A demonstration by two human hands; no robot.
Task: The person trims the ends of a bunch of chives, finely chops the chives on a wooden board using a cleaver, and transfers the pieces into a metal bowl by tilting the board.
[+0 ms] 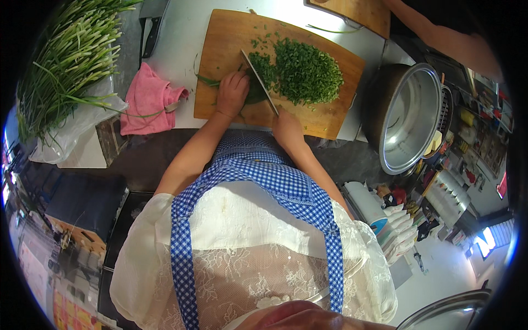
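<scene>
Fingers curled, my left hand [234,91] presses a bunch of green chives [256,91] onto the wooden cutting board [321,119]. My right hand [287,127] grips the handle of a kitchen knife [260,80]. Its blade slants away from me, close beside my left fingertips and over the cut end of the bunch. Freshly chopped bits lie right of the blade, touching a larger heap of chopped chives [307,72]. A few loose scraps are scattered toward the board's far edge. The knife handle is mostly hidden in my fist.
Left of the board lie a folded pink cloth [148,103], a second knife with a black handle [153,37] and a big pile of uncut chives [78,53] on plastic. A large metal bowl [410,119] stands right. Another person's arm [441,37] reaches toward a second board [363,14].
</scene>
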